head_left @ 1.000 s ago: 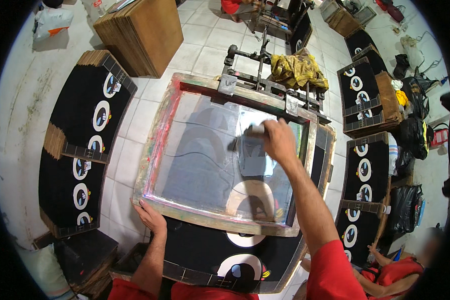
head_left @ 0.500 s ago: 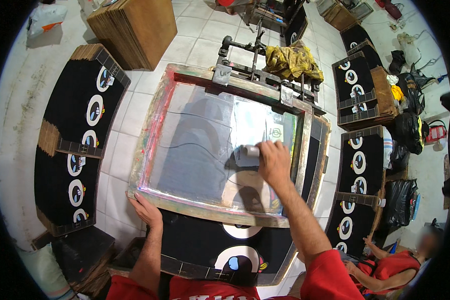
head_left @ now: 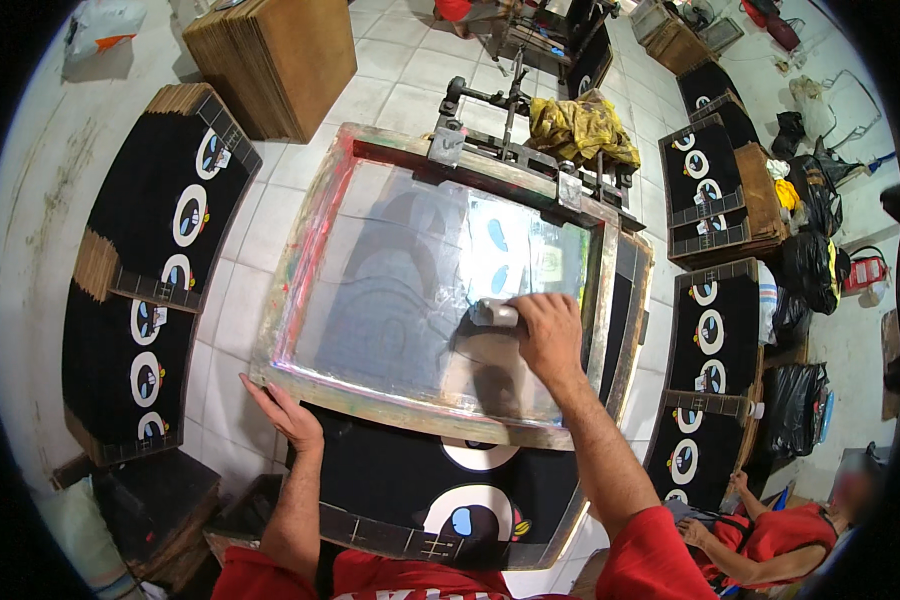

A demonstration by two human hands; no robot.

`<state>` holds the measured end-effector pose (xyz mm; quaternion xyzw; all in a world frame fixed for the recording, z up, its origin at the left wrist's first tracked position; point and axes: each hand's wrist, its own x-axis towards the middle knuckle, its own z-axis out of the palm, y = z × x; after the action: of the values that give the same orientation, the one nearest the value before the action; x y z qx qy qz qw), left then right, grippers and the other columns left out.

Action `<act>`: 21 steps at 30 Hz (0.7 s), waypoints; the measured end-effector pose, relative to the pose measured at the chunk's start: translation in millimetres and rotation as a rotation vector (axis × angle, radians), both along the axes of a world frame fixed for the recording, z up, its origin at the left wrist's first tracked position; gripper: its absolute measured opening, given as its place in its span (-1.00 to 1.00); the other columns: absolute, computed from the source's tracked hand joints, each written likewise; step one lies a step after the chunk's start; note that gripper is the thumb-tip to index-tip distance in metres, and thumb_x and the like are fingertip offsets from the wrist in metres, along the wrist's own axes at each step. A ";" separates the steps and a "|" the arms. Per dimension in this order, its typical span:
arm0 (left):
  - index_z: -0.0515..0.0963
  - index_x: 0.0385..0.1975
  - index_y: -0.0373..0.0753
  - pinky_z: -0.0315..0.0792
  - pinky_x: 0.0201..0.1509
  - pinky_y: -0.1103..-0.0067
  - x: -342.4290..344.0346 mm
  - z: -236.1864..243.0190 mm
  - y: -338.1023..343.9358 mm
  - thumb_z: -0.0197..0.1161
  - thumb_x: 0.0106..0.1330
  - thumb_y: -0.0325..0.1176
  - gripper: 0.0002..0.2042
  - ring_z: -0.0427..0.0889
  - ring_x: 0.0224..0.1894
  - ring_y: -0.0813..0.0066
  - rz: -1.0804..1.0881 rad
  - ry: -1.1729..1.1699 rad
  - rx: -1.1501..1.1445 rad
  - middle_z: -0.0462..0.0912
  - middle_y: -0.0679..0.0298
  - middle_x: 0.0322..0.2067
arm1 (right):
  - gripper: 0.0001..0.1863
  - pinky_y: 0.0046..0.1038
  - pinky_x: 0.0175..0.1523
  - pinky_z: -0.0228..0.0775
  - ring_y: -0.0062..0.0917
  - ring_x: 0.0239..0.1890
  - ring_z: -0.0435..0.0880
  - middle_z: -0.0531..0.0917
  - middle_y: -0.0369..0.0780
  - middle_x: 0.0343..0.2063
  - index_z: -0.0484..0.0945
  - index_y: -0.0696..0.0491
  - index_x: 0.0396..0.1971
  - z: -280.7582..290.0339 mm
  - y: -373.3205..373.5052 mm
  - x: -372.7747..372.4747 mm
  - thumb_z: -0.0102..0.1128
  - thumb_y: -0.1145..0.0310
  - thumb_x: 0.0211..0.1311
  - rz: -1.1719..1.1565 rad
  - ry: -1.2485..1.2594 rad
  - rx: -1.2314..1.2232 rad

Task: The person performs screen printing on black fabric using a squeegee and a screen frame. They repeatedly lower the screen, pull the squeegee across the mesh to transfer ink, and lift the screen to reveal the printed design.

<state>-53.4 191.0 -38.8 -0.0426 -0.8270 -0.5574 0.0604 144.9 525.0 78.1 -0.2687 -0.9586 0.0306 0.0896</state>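
Observation:
A wooden-edged screen printing frame [head_left: 440, 424] with a see-through mesh lies in front of me, tilted a little in the view. My right hand [head_left: 552, 335] is closed round a small pale grey, roughly cylindrical object [head_left: 495, 313] over the right part of the mesh; its exact kind is unclear. Beside the frame's near left corner is my left hand [head_left: 288, 415], open, fingers stretched out and thumb close to the wood. A black panel [head_left: 370, 478] with white-and-blue eye prints lies under the frame and sticks out toward me.
A metal hinge clamp [head_left: 445, 146] holds the frame's far side, with a stained yellow cloth [head_left: 582, 130] over it. Printed black panels [head_left: 170, 215] line the left; more panels [head_left: 712, 325] stand right. Stacked boards [head_left: 270, 70] stand far left. A person in red [head_left: 770, 540] is at lower right.
My left hand has opened and slipped off the frame's corner. My right hand has moved slightly nearer with the pale object. Blue shapes now show through the mesh's bright patch.

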 end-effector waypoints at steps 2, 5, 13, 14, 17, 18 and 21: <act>-0.10 0.55 -0.47 0.00 0.60 0.28 3.2 -0.2 -1.2 -0.20 0.67 -0.23 -0.39 0.05 0.57 -0.04 -0.035 0.039 0.012 -0.04 -0.27 0.54 | -0.70 -0.21 0.11 0.33 -0.31 -0.08 0.63 0.71 -0.28 -0.25 0.66 -0.04 -0.17 6.6 15.2 -8.0 0.43 0.46 0.04 -0.005 0.019 -0.102; -0.12 0.54 -0.52 -0.08 0.64 0.28 4.4 0.3 -0.8 -0.22 0.67 -0.27 -0.40 -0.04 0.61 -0.02 -0.057 0.057 0.029 -0.10 -0.26 0.55 | -0.70 -0.23 0.08 0.32 -0.29 -0.13 0.64 0.72 -0.27 -0.29 0.66 -0.01 -0.18 18.2 29.3 -14.9 0.46 0.44 0.03 0.008 0.018 -0.148; -0.12 0.54 -0.52 -0.07 0.64 0.28 3.2 0.1 1.7 -0.23 0.66 -0.27 -0.40 -0.03 0.61 -0.01 -0.055 0.058 0.065 -0.10 -0.25 0.55 | -0.67 -0.19 0.09 0.31 -0.32 -0.09 0.65 0.74 -0.28 -0.28 0.67 -0.04 -0.16 17.8 29.0 -11.3 0.49 0.40 0.02 0.030 -0.091 -0.175; -0.11 0.54 -0.52 -0.07 0.63 0.27 3.7 -0.2 1.4 -0.23 0.66 -0.27 -0.40 -0.03 0.61 -0.01 -0.050 0.052 0.069 -0.09 -0.25 0.55 | -0.67 -0.20 0.08 0.31 -0.32 -0.09 0.66 0.74 -0.27 -0.28 0.67 -0.04 -0.15 15.1 39.0 -16.5 0.49 0.39 0.03 0.034 -0.101 -0.156; -0.10 0.54 -0.52 -0.05 0.63 0.27 4.4 0.2 1.0 -0.22 0.66 -0.27 -0.40 -0.01 0.60 -0.01 -0.042 0.057 0.031 -0.08 -0.25 0.55 | -0.62 -0.16 0.03 0.34 -0.28 -0.09 0.67 0.75 -0.22 -0.27 0.67 -0.03 -0.12 7.1 82.0 -48.9 0.52 0.30 0.02 0.013 -0.148 -0.130; -0.10 0.54 -0.52 -0.05 0.63 0.27 4.1 0.5 1.3 -0.22 0.66 -0.27 -0.40 0.00 0.60 -0.01 -0.042 0.077 0.021 -0.07 -0.25 0.55 | -0.59 -0.15 0.02 0.37 -0.27 -0.08 0.67 0.75 -0.22 -0.27 0.67 -0.02 -0.11 7.1 101.3 -64.2 0.55 0.26 0.00 0.035 -0.151 -0.132; -0.07 0.55 -0.47 0.03 0.59 0.28 3.6 1.4 2.2 -0.24 0.67 -0.24 -0.41 0.14 0.54 -0.05 -0.013 0.074 -0.014 0.05 -0.28 0.51 | -0.46 -0.09 0.12 0.48 -0.26 0.01 0.75 0.79 -0.17 -0.14 0.68 -0.07 0.04 7.9 149.4 -110.4 0.57 0.16 0.01 -0.019 -0.223 -0.098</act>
<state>-49.8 193.2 -37.4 -0.0690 -0.8277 -0.5501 0.0868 34.5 674.4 86.0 -0.2837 -0.9573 0.0463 -0.0305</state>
